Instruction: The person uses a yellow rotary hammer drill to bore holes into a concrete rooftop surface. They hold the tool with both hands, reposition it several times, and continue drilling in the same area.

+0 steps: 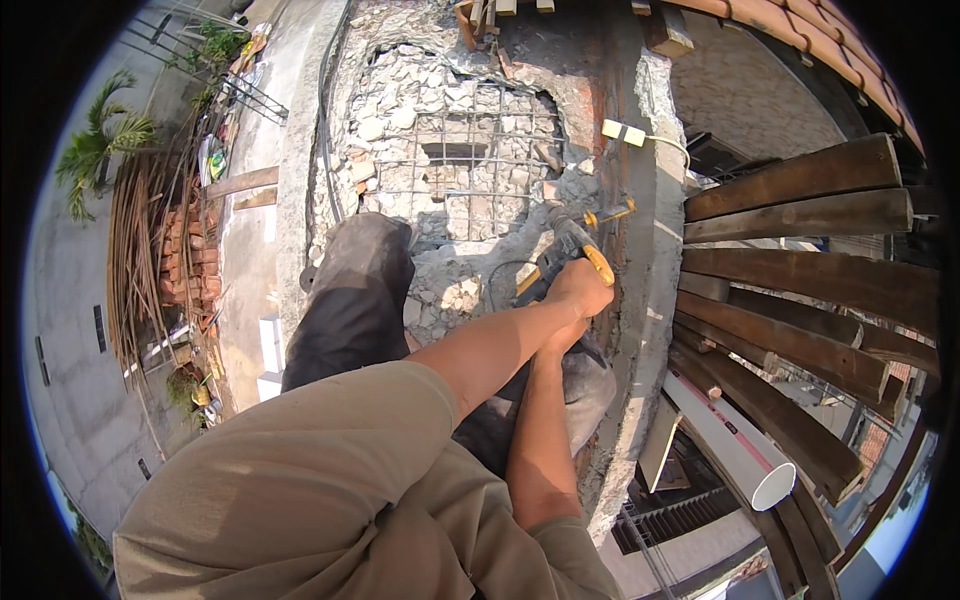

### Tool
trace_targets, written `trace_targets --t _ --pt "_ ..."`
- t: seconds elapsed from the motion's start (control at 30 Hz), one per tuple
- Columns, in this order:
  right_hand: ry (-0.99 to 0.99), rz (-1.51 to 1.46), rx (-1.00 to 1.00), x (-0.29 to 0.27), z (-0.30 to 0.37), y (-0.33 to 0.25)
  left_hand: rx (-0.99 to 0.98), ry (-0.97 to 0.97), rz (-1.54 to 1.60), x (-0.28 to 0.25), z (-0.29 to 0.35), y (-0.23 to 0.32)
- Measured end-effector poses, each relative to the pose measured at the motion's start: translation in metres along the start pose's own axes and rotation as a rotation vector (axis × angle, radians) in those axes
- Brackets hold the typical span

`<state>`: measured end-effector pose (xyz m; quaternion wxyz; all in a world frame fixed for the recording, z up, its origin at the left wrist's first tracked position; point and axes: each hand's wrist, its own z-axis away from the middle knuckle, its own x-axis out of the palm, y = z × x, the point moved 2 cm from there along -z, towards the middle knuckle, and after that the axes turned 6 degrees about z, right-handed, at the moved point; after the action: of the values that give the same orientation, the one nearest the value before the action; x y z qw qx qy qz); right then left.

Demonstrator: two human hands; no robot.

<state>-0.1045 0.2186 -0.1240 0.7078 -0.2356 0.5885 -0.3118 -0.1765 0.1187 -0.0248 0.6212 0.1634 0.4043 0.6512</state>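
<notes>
My left hand [585,288] is closed around the rear of a rotary hammer [570,235] with a grey and black body and yellow parts. The hammer's front end points away from me at the broken edge of a concrete slab [470,130], where a grid of steel bars lies exposed over rubble. A yellow-ended side handle [612,213] sticks out to the right, with no hand on it. My right hand [564,336] is at the back of the tool, under my left wrist; its fingers are hidden. The bit's tip is hard to make out.
A pale extension socket [624,132] with a cable lies on the wall ledge to the right. Beyond it are several wooden planks [800,280] and a white pipe [730,440]. Bricks [190,255] and thin rods [140,260] are stacked far below on the left, past the slab's edge.
</notes>
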Motion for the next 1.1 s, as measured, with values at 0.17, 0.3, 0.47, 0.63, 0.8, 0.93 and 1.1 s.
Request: trace_targets --t 0.17,0.3,0.47,0.63,0.8,0.93,1.1 --pt "-0.06 -0.429 0.213 0.018 0.021 0.044 0.074 -0.007 -0.049 0.036 0.002 -0.034" --pt "-0.084 -0.307 0.283 0.025 0.019 0.056 0.097 -0.083 -0.029 0.039 -0.002 -0.037" --pt "-0.102 -0.174 0.19 0.001 -0.004 0.018 0.097 0.012 -0.07 0.041 -0.028 -0.023" --pt "-0.301 -0.091 0.199 0.033 -0.041 -0.024 -0.035 0.169 0.146 0.013 -0.102 -0.083" --pt "-0.698 0.381 -0.049 0.087 -0.019 -0.063 -0.16 0.218 1.042 -0.07 -0.101 -0.186" --pt "-0.798 0.666 -0.287 0.086 -0.001 -0.104 -0.344 0.124 1.506 -0.115 -0.072 -0.209" --pt "-0.684 0.617 -0.368 0.05 -0.004 -0.118 -0.403 0.227 1.58 -0.104 -0.051 -0.17"
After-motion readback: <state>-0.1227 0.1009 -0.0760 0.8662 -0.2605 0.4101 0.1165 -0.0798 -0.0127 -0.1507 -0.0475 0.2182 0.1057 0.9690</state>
